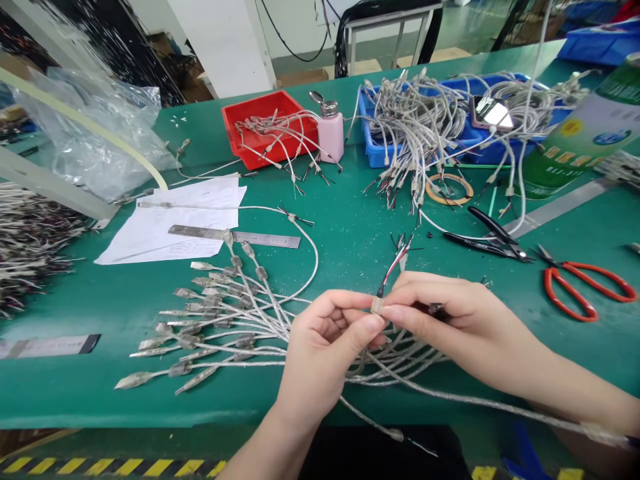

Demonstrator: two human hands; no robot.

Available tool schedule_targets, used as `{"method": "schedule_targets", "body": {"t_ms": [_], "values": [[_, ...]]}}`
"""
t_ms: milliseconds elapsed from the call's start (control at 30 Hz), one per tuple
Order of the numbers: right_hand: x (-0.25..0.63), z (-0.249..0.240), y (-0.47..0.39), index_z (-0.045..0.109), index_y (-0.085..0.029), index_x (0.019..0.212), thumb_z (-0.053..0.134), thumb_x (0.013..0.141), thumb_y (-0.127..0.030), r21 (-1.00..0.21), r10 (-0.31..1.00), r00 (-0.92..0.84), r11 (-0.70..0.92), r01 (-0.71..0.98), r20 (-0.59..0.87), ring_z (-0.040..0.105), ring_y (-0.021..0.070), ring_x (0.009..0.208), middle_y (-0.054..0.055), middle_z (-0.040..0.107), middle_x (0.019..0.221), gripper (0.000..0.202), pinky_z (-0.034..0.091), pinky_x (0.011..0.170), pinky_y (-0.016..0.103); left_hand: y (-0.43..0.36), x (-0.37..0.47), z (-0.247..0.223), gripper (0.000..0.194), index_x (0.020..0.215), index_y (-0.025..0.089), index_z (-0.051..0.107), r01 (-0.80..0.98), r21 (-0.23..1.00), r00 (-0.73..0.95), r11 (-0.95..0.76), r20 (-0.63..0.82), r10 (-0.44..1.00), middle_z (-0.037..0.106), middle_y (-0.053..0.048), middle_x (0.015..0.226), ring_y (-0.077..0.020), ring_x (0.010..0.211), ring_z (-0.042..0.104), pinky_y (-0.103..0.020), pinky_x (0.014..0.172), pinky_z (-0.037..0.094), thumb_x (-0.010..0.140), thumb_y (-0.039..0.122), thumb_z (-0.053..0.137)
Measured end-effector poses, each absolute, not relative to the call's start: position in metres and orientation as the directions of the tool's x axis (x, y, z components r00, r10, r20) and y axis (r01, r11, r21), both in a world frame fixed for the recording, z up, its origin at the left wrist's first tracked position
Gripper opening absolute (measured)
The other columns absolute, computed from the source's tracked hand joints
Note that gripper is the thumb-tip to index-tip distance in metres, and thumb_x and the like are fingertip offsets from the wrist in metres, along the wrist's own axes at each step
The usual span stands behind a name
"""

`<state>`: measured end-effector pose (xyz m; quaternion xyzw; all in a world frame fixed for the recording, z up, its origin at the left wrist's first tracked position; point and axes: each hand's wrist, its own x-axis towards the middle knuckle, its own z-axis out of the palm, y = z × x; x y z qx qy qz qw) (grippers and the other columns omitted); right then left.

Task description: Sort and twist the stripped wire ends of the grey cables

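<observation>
A grey cable's end is pinched between my two hands, its thin red, white and black wires fanning upward. Around the cable, just below the wires, sits a small piece of beige tape. My left hand grips there with thumb and forefinger. From the other side, the thumb and fingers of my right hand press on the same taped spot. A small dark object shows by my right fingers; its kind is unclear. Beneath my hands lies a bundle of braided cables, with plastic-wrapped plugs pointing left.
Red-handled scissors and black cutters lie to the right. Behind are a red tray, a pink bottle and a blue bin of cables. A steel ruler rests partly over papers. A tape roll lies near the bin.
</observation>
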<state>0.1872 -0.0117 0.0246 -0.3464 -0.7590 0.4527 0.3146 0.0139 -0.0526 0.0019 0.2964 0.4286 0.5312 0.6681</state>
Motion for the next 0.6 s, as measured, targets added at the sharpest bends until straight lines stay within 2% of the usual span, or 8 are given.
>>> {"method": "schedule_targets", "body": {"t_ms": [133,333,467,600], "values": [[0.1876,0.0261,-0.0121,0.068,-0.02,0.086,0.055,0.096,-0.013,-0.915,0.795,-0.591,0.33,0.232,0.137,0.058,0.0076,0.073,-0.003,0.062,0.082,0.018,0.042,0.065,0.017,-0.0527,0.0141,-0.0004,0.008,0.081,0.015,0.072,-0.51,0.815,0.095,0.273,-0.263,0.96,0.074,-0.001,0.077,-0.0082,0.064,0.067,-0.016,0.062,0.057,0.075,0.013,0.077],[0.1861,0.0213,-0.0119,0.065,-0.019,0.084,0.053,0.096,-0.012,-0.917,0.81,-0.571,0.32,0.237,0.135,0.056,0.0076,0.072,-0.003,0.06,0.081,0.018,0.042,0.064,0.018,-0.0538,0.0135,-0.0013,0.006,0.082,0.016,0.073,-0.526,0.799,0.112,0.291,-0.274,0.955,0.075,-0.002,0.076,-0.0092,0.063,0.068,-0.015,0.061,0.057,0.077,0.013,0.076],[0.1869,0.0216,-0.0101,0.068,-0.021,0.087,0.054,0.097,-0.016,-0.94,0.798,-0.594,0.274,0.204,0.104,0.059,0.0086,0.075,-0.003,0.063,0.084,0.018,0.043,0.067,0.018,-0.0534,0.0129,-0.0006,0.006,0.084,0.016,0.073,-0.524,0.804,0.107,0.281,-0.265,0.958,0.075,-0.002,0.076,-0.0084,0.062,0.067,-0.015,0.061,0.056,0.078,0.014,0.075],[0.188,0.0222,-0.009,0.069,-0.022,0.085,0.06,0.096,-0.024,-0.928,0.811,-0.577,0.283,0.242,0.097,0.058,0.0092,0.071,-0.003,0.063,0.081,0.014,0.042,0.061,0.019,-0.051,0.0125,-0.0037,0.006,0.084,0.017,0.072,-0.535,0.798,0.128,0.277,-0.247,0.961,0.074,-0.001,0.077,-0.0068,0.062,0.066,-0.014,0.062,0.054,0.079,0.013,0.075]]}}
